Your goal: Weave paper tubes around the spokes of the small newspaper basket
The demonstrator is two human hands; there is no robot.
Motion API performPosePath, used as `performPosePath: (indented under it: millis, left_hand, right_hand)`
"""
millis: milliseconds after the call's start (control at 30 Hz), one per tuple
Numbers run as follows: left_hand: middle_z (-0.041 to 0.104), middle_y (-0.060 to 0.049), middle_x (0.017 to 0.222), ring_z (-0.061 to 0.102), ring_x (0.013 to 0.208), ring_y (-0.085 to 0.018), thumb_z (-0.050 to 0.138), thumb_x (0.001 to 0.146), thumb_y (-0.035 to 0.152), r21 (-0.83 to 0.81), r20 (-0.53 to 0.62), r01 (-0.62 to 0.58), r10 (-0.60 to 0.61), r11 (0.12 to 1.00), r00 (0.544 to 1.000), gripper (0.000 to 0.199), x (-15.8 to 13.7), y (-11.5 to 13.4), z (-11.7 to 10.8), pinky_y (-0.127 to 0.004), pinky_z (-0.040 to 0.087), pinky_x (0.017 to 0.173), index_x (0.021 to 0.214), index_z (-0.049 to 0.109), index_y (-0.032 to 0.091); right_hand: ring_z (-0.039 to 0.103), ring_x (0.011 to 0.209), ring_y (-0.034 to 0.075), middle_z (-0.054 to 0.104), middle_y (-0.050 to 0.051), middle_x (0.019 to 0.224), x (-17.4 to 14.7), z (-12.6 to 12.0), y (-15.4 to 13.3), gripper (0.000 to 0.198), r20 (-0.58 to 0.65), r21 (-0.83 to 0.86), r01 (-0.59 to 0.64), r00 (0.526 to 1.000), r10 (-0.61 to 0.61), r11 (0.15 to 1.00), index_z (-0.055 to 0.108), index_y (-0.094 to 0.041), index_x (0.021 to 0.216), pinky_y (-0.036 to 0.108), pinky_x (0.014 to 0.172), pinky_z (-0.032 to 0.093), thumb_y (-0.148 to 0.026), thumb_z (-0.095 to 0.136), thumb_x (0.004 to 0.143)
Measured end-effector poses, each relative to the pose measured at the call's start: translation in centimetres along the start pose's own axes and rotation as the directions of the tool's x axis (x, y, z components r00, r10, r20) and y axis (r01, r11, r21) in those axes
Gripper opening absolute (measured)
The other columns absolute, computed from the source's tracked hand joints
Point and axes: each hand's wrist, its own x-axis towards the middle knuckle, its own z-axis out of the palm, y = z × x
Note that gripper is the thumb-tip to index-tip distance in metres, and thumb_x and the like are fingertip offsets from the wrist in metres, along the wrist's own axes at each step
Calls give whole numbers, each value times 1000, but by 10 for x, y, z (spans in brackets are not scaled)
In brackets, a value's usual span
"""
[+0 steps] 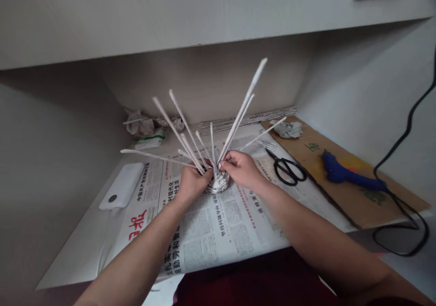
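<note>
A small basket woven from rolled paper (pixel 218 184) sits on the spread newspaper (pixel 204 233), with several pale paper rods (pixel 242 111) fanning up and outward from it. At the basket's left side, my left hand (pixel 193 181) is closed, its thumb and fingers pinching rods near the rim. Opposite it, my right hand (pixel 241 167) pinches the base of a rod between thumb and fingertips. The exact strands under the fingers are partly hidden.
Black-handled scissors (pixel 289 170) lie right of the basket. A blue glue gun (pixel 350 174) with a black cord rests on cardboard (pixel 344 201). A white power bank-like box (pixel 122 185) lies left. Paper rods (pixel 248 119) line the back wall; a cabinet panel (pixel 204 15) overhangs.
</note>
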Motion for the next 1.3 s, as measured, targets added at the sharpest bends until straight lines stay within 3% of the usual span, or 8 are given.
performPosePath:
  millis: [167,467,567,667,900,1033,1200,1300]
  left_hand:
    - [72,-4,73,67,70,-18,63,74,19,-27,38,-10,11,1000,999,13,1,1,-1,-24,50,63,83,72,14]
    - [68,-1,68,63,63,-16,60,77,18,80,28,-105,103,991,994,8,-2,-4,0,-23,47,60,76,68,16]
    - [68,-1,68,62,63,-15,59,76,15,104,85,-155,146,983,986,8,-3,-1,-2,-23,47,60,72,66,16]
    - [70,-2,74,64,66,-15,57,77,13,95,173,-182,164,979,971,13,-4,4,-6,-24,49,64,80,68,17]
    - [69,-4,78,64,74,-17,57,75,10,219,260,-311,252,925,932,14,-3,11,-12,-29,51,73,78,68,19]
    - [70,-4,82,65,76,-17,56,75,9,235,221,-349,300,907,928,16,-3,6,-11,-29,51,75,78,68,20]
    - [70,-3,78,65,73,-18,56,76,10,284,133,-290,262,914,956,16,-4,1,-7,-27,49,70,79,69,20]
    - [71,-2,79,66,73,-17,57,76,12,277,113,-246,223,929,968,16,-5,4,-6,-26,48,68,83,69,20]
  right_hand:
    - [59,57,13,64,-3,60,-2,-2,-5,6,-47,-97,37,998,-42,995,58,-20,70,21,52,41,-23,59,76]
    - [60,50,13,65,-1,57,2,-8,-10,6,26,194,-163,987,161,967,66,-19,72,20,42,41,-24,68,70]
    - [60,49,13,64,0,56,1,-12,-15,1,81,248,-227,974,214,942,65,-17,70,21,42,43,-18,66,69]
    - [62,52,14,67,1,61,-1,-15,-18,5,97,244,-271,962,254,931,64,-17,69,23,47,48,-13,62,68]
    - [63,61,15,69,1,69,-8,-13,-16,5,58,-114,29,998,-22,993,65,-20,76,23,53,45,-22,60,76]
    - [64,66,16,69,1,71,-13,-13,-22,7,52,-232,162,987,-154,959,65,-21,78,25,60,45,-19,59,77]
    - [59,61,15,67,0,68,-18,-13,-27,10,61,-430,302,950,-306,851,64,-22,79,25,59,39,-17,56,80]
    - [58,60,15,66,0,67,-17,-14,-28,10,80,-492,328,939,-333,807,64,-22,77,25,59,37,-18,55,82]
